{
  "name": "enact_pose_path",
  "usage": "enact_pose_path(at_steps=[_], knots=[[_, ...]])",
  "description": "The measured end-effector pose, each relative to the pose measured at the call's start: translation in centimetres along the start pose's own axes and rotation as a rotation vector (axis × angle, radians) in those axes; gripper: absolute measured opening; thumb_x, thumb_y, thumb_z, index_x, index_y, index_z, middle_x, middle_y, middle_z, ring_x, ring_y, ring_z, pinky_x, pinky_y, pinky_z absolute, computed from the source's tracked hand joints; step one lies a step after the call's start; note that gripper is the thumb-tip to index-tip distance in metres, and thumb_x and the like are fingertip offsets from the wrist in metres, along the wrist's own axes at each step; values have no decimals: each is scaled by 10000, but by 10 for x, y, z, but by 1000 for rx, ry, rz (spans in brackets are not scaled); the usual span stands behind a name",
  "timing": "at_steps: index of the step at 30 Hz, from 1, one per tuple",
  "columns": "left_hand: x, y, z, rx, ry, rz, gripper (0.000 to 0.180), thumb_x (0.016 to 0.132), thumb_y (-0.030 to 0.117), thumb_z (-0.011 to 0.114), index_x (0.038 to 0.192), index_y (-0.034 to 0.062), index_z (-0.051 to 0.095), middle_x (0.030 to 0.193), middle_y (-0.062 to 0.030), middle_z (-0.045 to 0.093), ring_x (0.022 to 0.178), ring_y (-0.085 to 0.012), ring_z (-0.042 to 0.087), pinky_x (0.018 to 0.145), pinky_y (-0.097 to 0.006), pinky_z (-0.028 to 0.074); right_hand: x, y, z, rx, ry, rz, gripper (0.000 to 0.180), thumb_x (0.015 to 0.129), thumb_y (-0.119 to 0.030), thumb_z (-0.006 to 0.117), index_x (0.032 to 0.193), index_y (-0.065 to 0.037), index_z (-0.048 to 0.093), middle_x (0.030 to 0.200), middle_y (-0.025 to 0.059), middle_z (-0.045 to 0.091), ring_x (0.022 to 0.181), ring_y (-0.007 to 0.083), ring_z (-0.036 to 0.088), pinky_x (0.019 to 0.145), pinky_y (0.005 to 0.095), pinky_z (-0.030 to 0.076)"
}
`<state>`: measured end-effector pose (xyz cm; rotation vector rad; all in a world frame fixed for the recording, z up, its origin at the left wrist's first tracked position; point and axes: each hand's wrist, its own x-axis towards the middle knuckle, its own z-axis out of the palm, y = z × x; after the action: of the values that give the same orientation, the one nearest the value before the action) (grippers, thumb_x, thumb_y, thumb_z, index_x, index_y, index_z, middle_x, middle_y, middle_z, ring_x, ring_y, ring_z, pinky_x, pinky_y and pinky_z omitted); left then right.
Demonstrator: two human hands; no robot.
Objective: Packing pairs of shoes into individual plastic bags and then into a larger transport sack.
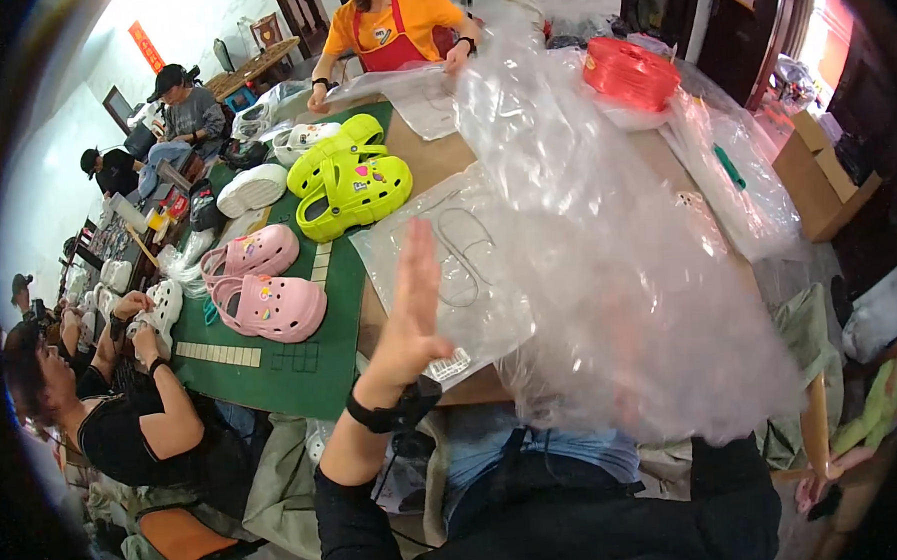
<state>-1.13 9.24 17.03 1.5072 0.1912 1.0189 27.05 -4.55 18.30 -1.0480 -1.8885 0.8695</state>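
Observation:
My left hand is raised over the table's near edge, fingers stretched out and nothing in it. Just beyond it a flat clear plastic bag with a printed outline lies on the table. A big crumpled mass of clear plastic film, blurred by motion, rises in front of my right arm and reaches to the far side. My right hand is behind this film; only a faint skin-coloured smear shows through, so its fingers cannot be made out. Yellow-green clogs and pink clogs, both with charms, stand left of the flat bag.
A green cutting mat lies under the clogs. White clogs are farther back. A red twine roll rests at the far right, near a cardboard box. Across the table a person in orange handles plastic; another at left handles a white clog.

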Motion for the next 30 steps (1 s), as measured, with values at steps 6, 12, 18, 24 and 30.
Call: enact_pose_path(at_steps=[6,12,18,24,30], knots=[[-17,-27,12,-20,-226,-62,1081,613,412,784,1391,61,120,1429,-143,125,1312,-275,137,1058,-431,116,26,-27,51,1432,-192,682,437,949,-234,363,1327,-16,383,1292,144,485,1140,267,513,1001,445,364],[-32,-53,-18,103,-573,-251,501,798,230,664,1211,9,487,1165,-134,530,1071,-222,496,914,-343,387,-15,19,27,793,68,593,431,949,-246,349,1298,-2,409,1230,183,522,1101,311,534,973,458,385],[-20,-13,-46,52,243,-526,204,883,178,590,880,-23,623,645,-7,574,500,-73,498,464,-212,409,27,6,-27,1216,569,147,463,962,-358,330,1363,-127,344,1255,205,496,1048,341,563,894,511,452],[1,3,-42,237,322,-463,265,929,246,529,955,-8,600,616,-26,570,445,-48,459,396,-184,328,40,30,-40,1265,369,-46,545,965,-459,289,1411,-150,239,1347,179,412,1147,326,496,975,525,377],[1,-21,-59,59,568,-380,257,926,236,530,1011,2,591,629,-46,586,404,-64,436,366,-203,324,49,75,24,1150,310,410,500,961,-348,406,1393,-134,277,1268,145,480,1099,258,530,949,409,422]])
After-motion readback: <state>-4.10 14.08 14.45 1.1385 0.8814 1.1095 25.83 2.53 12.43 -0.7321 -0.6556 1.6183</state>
